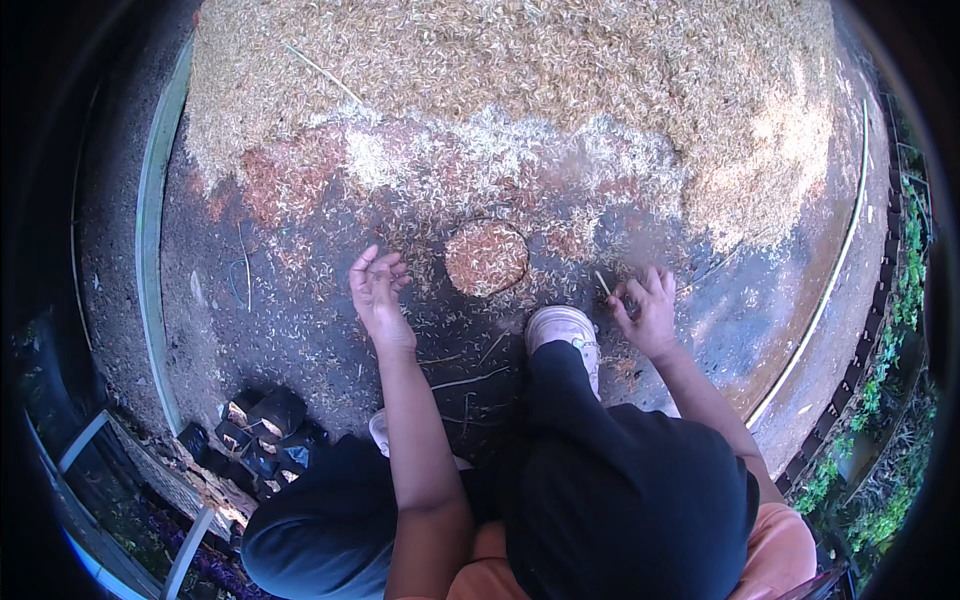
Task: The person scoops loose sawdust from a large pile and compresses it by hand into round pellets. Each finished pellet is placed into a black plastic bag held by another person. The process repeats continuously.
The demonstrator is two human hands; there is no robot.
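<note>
My right hand (pixel 646 309) pinches a short pale stick (pixel 603 283) between its thumb and fingers, just right of my pale shoe (pixel 562 330). Palm partly up and fingers loosely curled, my left hand (pixel 379 289) holds nothing that I can see. Between the two hands lies a round mound of reddish-brown material (pixel 487 257) flecked with pale husks. A dark rim shows along its right side; whether it fills a container, I cannot tell. Beyond it, a patchy band of whitish material (pixel 495 139) and reddish-brown crumbs (pixel 289 176) borders a broad layer of tan husks (pixel 510 56).
Scattered husks and thin twigs (pixel 471 379) lie on the dark ground sheet (pixel 337 360). Several black bags or pots (pixel 266 427) cluster at lower left. A long grey-green bar (pixel 152 225) edges the left side, a pale pole (pixel 832 285) the right. Green plants (pixel 896 322) grow beyond.
</note>
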